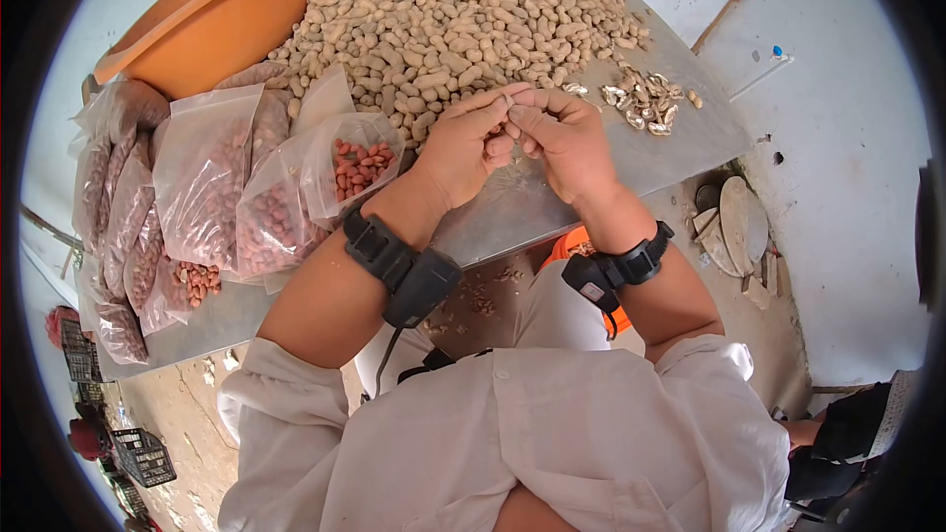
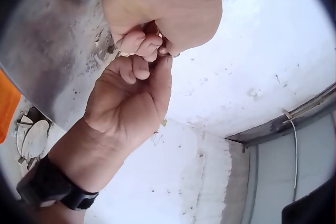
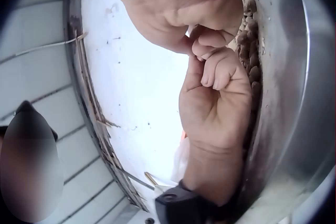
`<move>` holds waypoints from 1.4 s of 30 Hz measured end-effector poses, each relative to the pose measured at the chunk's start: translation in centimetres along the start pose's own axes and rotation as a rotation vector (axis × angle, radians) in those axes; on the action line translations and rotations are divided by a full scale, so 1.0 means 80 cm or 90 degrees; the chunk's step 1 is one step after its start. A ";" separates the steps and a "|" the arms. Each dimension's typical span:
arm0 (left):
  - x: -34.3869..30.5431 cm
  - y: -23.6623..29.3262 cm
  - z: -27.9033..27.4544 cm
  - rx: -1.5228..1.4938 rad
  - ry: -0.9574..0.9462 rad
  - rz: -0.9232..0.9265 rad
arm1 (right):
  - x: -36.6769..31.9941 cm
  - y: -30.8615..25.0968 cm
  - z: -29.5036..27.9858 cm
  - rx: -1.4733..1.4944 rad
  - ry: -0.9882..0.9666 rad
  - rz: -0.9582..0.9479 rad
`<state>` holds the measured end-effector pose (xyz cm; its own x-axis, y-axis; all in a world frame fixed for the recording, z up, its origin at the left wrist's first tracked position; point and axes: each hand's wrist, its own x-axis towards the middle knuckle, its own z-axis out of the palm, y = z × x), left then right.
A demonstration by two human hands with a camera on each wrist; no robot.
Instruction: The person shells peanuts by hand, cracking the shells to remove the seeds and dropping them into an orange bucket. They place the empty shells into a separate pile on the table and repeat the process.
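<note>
Both hands meet fingertip to fingertip over the table's near edge. My left hand [image 1: 463, 148] curls its fingers and pinches a small peanut [image 3: 195, 30], mostly hidden by the fingers. From the other side the right hand [image 1: 570, 146] grips the same peanut between thumb and bent fingers. Just beyond the hands spreads a large heap of unshelled peanuts [image 1: 434, 15]. A small pile of broken shells [image 1: 650, 103] lies right of the right hand. Left of the left forearm stands an open clear bag of red peanut kernels [image 1: 363, 167].
More filled plastic bags [image 1: 207, 177] crowd the left of the metal table [image 1: 705, 133], with loose kernels [image 1: 200, 281] beside them. An orange basin [image 1: 222, 25] leans behind the bags. Below the table edge sits an orange bucket [image 1: 619, 320]. Another person's arm [image 1: 803, 432] shows at lower right.
</note>
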<state>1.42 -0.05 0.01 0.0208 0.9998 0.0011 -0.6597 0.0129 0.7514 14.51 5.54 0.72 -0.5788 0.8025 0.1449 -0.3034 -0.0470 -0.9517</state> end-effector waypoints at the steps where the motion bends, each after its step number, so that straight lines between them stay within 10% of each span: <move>1: 0.001 0.000 -0.001 -0.021 0.005 -0.006 | -0.002 -0.003 0.006 -0.045 0.019 -0.016; 8: 0.003 -0.004 -0.008 -0.098 0.010 -0.050 | 0.006 0.005 -0.005 -0.337 0.032 -0.230; 20: 0.004 -0.002 -0.007 -0.013 0.059 -0.002 | 0.041 -0.069 -0.100 -1.074 0.079 -0.246; 26: 0.004 0.000 -0.012 0.012 0.045 0.013 | 0.095 -0.033 -0.109 -1.042 -0.127 -0.229; 42: 0.005 0.000 -0.010 0.005 0.077 0.022 | 0.112 -0.024 -0.116 -1.050 -0.091 -0.162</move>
<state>0.84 0.35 -0.56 -0.0924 0.9944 -0.0517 -0.6524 -0.0213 0.7576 16.89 18.35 1.38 -0.7304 0.6302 0.2633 0.6191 0.7737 -0.1345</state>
